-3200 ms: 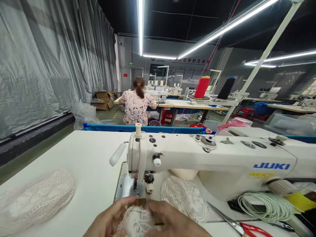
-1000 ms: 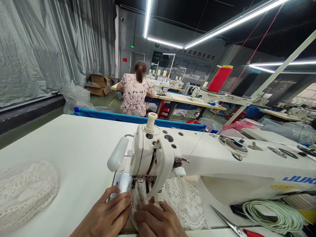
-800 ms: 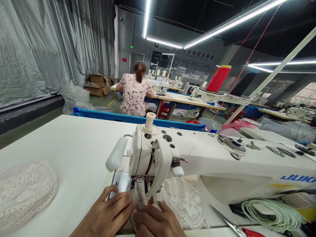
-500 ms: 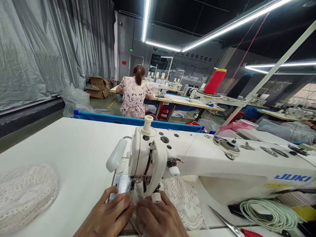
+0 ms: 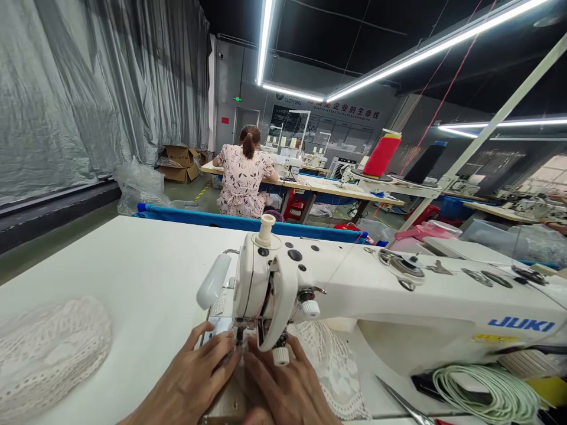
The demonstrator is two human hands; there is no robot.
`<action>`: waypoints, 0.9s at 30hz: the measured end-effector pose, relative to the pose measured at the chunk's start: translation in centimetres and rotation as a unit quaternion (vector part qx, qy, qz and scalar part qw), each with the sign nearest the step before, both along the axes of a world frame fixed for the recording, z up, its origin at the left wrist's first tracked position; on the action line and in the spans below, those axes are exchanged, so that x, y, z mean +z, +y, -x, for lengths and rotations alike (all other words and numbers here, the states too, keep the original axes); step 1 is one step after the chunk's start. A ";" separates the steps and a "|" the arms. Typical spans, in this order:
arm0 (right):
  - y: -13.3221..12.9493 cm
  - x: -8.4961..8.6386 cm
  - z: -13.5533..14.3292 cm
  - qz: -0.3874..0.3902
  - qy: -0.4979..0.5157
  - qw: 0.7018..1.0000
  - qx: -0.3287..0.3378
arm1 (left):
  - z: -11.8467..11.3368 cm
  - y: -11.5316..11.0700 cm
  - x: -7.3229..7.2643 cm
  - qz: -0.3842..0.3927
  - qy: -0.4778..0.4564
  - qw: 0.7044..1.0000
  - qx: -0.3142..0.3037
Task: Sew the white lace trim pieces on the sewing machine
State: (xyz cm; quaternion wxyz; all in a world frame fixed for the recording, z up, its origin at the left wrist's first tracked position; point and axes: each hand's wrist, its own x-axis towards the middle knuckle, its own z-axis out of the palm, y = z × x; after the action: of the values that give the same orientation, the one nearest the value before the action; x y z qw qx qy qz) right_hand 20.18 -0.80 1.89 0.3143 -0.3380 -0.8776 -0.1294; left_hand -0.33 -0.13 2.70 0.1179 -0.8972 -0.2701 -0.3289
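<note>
At the needle end of a white sewing machine (image 5: 336, 283), both hands hold down a piece of white lace fabric (image 5: 336, 369). My left hand (image 5: 195, 369) lies left of the presser foot, its bent fingertips pressed together on the edge of the lace. Just right of the foot, my right hand (image 5: 286, 383) pinches the lace, its fingertips partly behind the machine's thread guard. The lace spreads out to the right under the machine arm. Little of the fabric between the hands shows, as fingers and machine head cover it.
A pile of white lace (image 5: 53, 354) lies at the table's left. Scissors (image 5: 405, 401) and a coil of pale green cord (image 5: 482, 383) are at the right. Red (image 5: 383, 154) and black thread cones stand behind. Ahead, a person (image 5: 245, 177) sits facing away at another machine.
Both hands stay at the presser foot, while the fabric between them has shifted forward, baring more of the machine bed in front. The head view has tilted slightly up.
</note>
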 end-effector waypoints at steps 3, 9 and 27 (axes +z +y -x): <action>0.0 -0.2 0.1 -0.024 0.022 0.999 0.001 | 0.1 -0.2 -0.2 0.002 0.000 1.000 -0.004; -1.2 -0.5 0.3 -0.034 0.007 0.999 -0.003 | 0.5 -0.1 -1.8 -0.023 0.025 0.999 0.018; -0.5 -0.4 0.5 -0.043 0.029 0.999 0.001 | 0.9 -0.2 -1.6 -0.007 0.003 0.999 0.034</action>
State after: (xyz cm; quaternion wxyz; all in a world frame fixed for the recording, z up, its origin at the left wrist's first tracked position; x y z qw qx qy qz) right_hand 19.73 -1.33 1.46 0.3537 -0.3270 -0.8622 -0.1568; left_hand -1.24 -0.37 1.07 0.1366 -0.8874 -0.2980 -0.3240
